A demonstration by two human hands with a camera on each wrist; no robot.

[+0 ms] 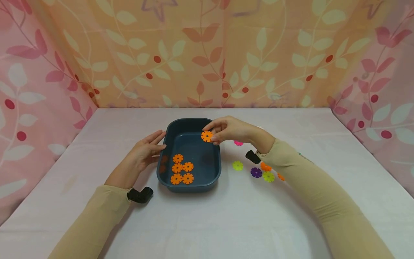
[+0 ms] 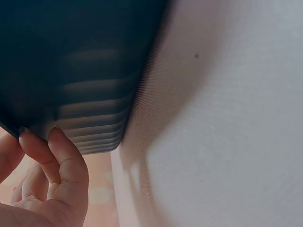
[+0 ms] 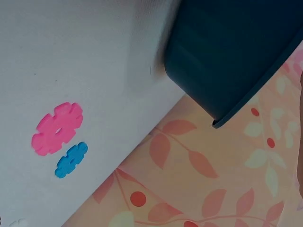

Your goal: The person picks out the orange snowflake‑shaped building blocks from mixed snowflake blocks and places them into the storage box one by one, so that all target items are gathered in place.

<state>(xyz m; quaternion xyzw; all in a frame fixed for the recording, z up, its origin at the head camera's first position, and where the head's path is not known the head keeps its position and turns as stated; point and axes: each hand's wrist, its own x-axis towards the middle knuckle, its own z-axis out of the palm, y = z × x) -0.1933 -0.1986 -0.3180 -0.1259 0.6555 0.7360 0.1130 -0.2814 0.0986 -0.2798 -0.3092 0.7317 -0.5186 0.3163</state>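
Fingers pinched an orange disc over tray

Right hand held it far right; left hand, fingers extended, touched left side. Five orange discs were in, near left; two visible orange ones lay outside, right.

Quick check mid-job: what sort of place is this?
Looks like a makeshift tabletop booth, perhaps for recording: leaf-patterned fabric lines three sides of a pale table, which holds a dark blue tub.
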